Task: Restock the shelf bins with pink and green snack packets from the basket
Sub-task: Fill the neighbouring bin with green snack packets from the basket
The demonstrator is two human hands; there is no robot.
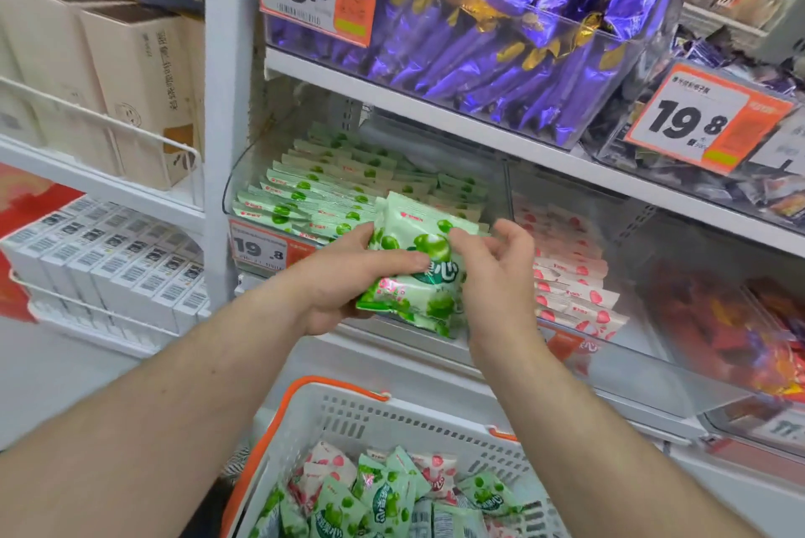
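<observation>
The white shelf (435, 110) fills your view, its clear bins side by side along the front edge: the left bin (244, 189) is packed with rows of green packets (313, 189), the one to its right (566, 232) holds pink packets (570, 289). Below you, the grey basket (392, 420) with orange handles carries a loose mix of green and pink packets (379, 489). Your left hand (348, 280) grips a small stack of green packets (414, 267) just in front of the green bin's front edge. Your right hand (492, 267) touches that stack's right side, fingers loosely curled.
</observation>
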